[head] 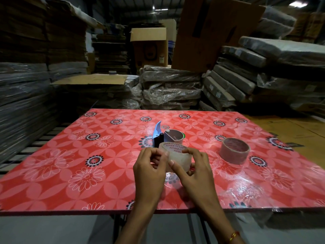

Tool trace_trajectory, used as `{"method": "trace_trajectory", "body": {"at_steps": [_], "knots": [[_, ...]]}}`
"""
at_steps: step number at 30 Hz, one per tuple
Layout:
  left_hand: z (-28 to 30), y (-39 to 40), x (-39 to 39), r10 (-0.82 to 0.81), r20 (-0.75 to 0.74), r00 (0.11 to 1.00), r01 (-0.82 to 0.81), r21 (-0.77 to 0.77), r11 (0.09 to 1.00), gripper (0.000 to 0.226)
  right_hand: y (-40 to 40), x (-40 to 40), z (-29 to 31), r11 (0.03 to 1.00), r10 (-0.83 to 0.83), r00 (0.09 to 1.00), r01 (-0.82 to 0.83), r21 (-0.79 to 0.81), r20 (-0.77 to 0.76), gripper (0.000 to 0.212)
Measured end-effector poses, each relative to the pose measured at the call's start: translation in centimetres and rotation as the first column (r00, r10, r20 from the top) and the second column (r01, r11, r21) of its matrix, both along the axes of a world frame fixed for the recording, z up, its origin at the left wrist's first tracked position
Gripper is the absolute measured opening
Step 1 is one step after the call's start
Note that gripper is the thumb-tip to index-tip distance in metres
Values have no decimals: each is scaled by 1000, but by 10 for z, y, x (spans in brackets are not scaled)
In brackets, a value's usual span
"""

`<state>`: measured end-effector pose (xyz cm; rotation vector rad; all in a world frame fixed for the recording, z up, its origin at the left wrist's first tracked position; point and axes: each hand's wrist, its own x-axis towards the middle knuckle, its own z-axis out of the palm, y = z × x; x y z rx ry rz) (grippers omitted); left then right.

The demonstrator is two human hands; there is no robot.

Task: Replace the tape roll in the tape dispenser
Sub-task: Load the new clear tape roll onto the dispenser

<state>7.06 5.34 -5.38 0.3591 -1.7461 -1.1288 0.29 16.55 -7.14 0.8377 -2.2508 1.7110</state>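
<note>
A clear tape roll point(179, 156) with red print inside its core is held just above the red flowered table point(70, 164). My left hand point(149, 170) pinches its left side with curled fingers. My right hand point(195, 169) grips its right side, thumb laid across the front. Behind the roll stands the tape dispenser point(167, 136), blue metal with a black body and a grey drum. A brown tape roll point(234, 150) lies flat on the table to the right.
The table's near edge runs just below my wrists. Plastic-wrapped bundles point(170, 87) and cardboard boxes point(149, 46) are stacked behind and to both sides of the table. A flattened cardboard sheet point(302, 131) lies to the right.
</note>
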Motion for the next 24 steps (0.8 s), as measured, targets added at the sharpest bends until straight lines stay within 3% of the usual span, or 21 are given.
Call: {"method": "trace_trajectory", "body": {"at_steps": [4, 10, 17, 21, 24], "knots": [[0, 1, -2, 106, -19, 994, -108, -139, 984, 12, -1, 1, 0, 1000, 14, 1000, -14, -4, 5, 40], [-2, -4, 0, -9, -26, 1000, 10, 64, 998, 14, -1, -1, 1, 1000, 10, 999, -9, -21, 37, 38], [-1, 5, 2, 82, 6, 997, -79, -224, 972, 11, -1, -1, 2, 999, -31, 999, 32, -22, 40, 40], [-7, 4, -1, 157, 67, 985, -130, -303, 944, 12, -2, -2, 0, 998, -47, 999, 48, -30, 27, 38], [-4, 3, 0, 122, 63, 991, -99, -286, 953, 13, -2, -2, -1, 998, -46, 999, 46, -41, 11, 40]]}}
